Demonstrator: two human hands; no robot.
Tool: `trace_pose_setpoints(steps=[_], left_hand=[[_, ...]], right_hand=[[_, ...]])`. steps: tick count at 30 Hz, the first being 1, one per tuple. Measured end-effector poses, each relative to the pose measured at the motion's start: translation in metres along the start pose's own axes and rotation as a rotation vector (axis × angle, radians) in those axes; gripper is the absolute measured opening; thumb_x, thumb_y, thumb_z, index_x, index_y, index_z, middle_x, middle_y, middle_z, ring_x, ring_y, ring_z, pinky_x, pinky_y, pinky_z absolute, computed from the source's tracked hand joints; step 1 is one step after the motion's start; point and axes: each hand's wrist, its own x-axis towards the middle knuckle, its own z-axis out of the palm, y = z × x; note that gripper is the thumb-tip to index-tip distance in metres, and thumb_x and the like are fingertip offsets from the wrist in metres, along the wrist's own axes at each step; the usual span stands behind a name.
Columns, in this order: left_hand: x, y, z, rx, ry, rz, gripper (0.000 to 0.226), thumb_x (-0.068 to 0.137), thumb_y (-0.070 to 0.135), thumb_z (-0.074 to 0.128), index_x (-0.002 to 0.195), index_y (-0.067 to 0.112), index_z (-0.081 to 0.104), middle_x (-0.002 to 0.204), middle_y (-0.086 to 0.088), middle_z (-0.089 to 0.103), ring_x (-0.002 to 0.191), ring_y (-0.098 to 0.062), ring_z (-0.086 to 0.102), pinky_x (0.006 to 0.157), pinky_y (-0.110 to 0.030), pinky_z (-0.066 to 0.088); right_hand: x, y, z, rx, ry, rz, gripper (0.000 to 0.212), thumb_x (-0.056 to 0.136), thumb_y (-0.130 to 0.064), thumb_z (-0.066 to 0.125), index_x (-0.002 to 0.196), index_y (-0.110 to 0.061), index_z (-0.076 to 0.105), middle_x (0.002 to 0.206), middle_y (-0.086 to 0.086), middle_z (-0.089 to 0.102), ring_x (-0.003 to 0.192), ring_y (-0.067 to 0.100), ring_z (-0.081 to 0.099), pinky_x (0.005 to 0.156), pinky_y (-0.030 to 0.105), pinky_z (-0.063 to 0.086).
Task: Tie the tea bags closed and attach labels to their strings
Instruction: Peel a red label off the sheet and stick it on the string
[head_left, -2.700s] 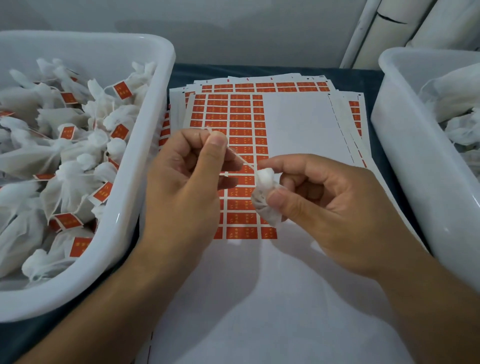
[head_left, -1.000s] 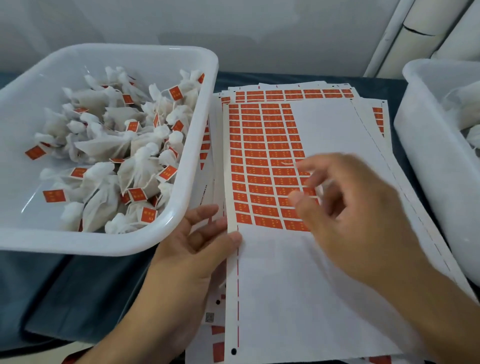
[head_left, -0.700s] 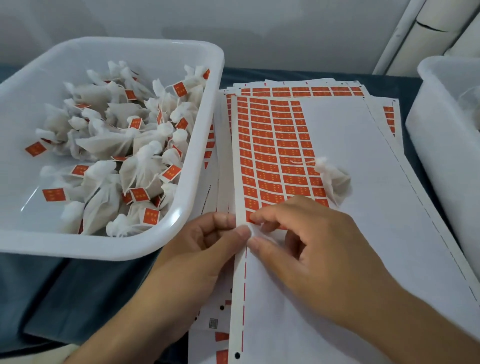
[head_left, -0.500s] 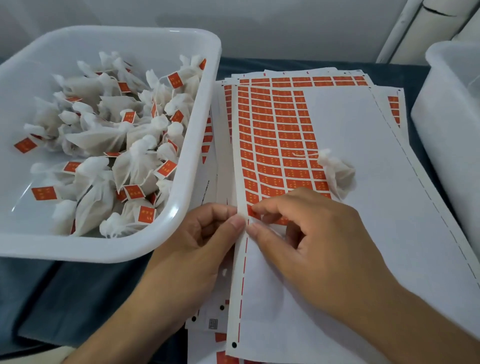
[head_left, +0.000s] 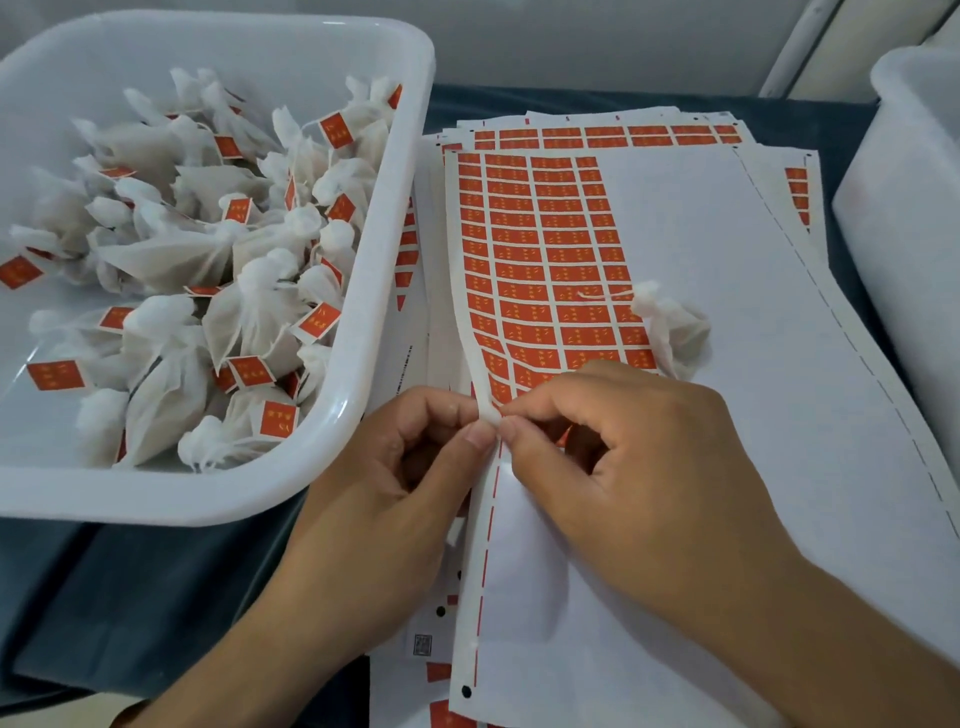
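A sheet of red-orange labels lies on top of a stack of such sheets in the middle. My left hand pinches the sheet's left edge and lifts it a little. My right hand meets it there, thumb and forefinger pinching at the lowest row of labels by that edge. A tied white tea bag lies loose on the sheet just beyond my right hand, its string trailing left across the labels.
A white tub on the left holds several tied tea bags with red labels. Another white tub stands at the right edge. A dark cloth covers the table under everything.
My right hand set the tea bag down on the sheet and came to the sheet's left edge. My left hand let go of the string and took the edge, now lifted slightly.
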Motion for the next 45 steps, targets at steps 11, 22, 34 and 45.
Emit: trace_pose_setpoints(steps=[11, 22, 34, 45], left_hand=[[-0.004, -0.003, 0.001, 0.072, 0.159, -0.027, 0.015, 0.089, 0.043, 0.064, 0.103, 0.047, 0.063, 0.087, 0.013, 0.074, 0.081, -0.004, 0.073, 0.064, -0.007, 0.053], [-0.021, 0.005, 0.003, 0.802, 0.144, 0.194, 0.039, 0.088, 0.034, 0.064, 0.119, 0.052, 0.048, 0.098, 0.024, 0.063, 0.076, -0.005, 0.065, 0.068, -0.024, 0.057], [0.071, 0.061, 0.079, 0.502, -0.059, -0.03, 0.035, 0.097, 0.069, 0.026, 0.131, 0.064, 0.029, 0.129, 0.028, 0.059, 0.085, 0.002, 0.063, 0.061, -0.007, 0.04], [0.118, 0.044, 0.09, 0.323, -0.023, 0.035, 0.036, 0.104, 0.055, 0.042, 0.095, 0.044, 0.076, 0.094, 0.032, 0.072, 0.083, 0.009, 0.068, 0.065, -0.01, 0.046]], right_hand=[[0.011, 0.018, -0.012, 0.345, -0.007, 0.148, 0.019, 0.093, -0.05, 0.058, 0.087, -0.032, 0.064, 0.087, -0.027, 0.068, 0.082, -0.003, 0.067, 0.074, 0.009, 0.052], [0.034, 0.046, -0.083, 0.969, 0.22, 0.263, 0.022, 0.1, -0.03, 0.063, 0.085, -0.032, 0.08, 0.093, 0.002, 0.079, 0.053, 0.005, 0.06, 0.049, 0.016, 0.048], [0.037, 0.076, -0.074, 1.235, 0.413, 0.346, 0.021, 0.087, -0.034, 0.064, 0.084, -0.023, 0.081, 0.099, 0.01, 0.078, 0.058, 0.009, 0.065, 0.048, 0.017, 0.047], [0.04, 0.086, -0.071, 1.038, 0.425, 0.254, 0.012, 0.086, -0.034, 0.066, 0.084, -0.028, 0.075, 0.091, 0.006, 0.076, 0.059, 0.013, 0.064, 0.053, 0.02, 0.051]])
